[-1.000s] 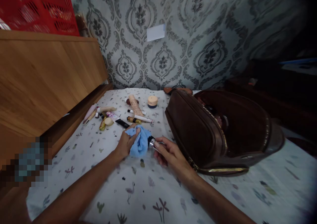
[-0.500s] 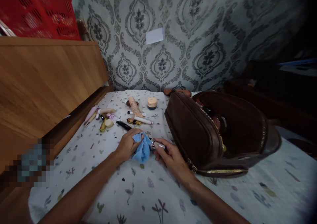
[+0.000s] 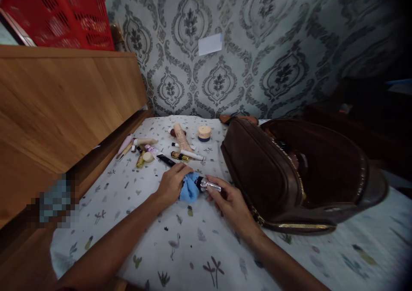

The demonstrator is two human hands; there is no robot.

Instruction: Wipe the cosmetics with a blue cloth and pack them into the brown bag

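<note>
Near the middle of the bed sheet my left hand (image 3: 172, 184) grips a light blue cloth (image 3: 189, 191), bunched around one end of a cosmetic tube (image 3: 210, 185). The tube has a black body with pale lettering and a shiny silver end. Fingers and thumb of my right hand (image 3: 234, 203) pinch that silver end. The cloth hides the tube's other end. Just beyond my left hand lies a black squeeze tube (image 3: 166, 160). A brown leather bag (image 3: 257, 166) gapes wide beside my right hand, with dark items partly visible inside.
Several cosmetics lie further back: a beige tube (image 3: 182, 136), a cream-lidded jar (image 3: 204, 133), a gold-and-black tube (image 3: 179, 156) and a white pen-like stick (image 3: 192, 155). A wooden cabinet (image 3: 71, 98) borders the left, topped by a red basket (image 3: 77, 16). Patterned wallpaper (image 3: 219, 85) rises behind.
The whole view has shifted, so things sit further right. More of the tube's black lettered part shows between the cloth and my right fingers. Both hands keep their hold.
</note>
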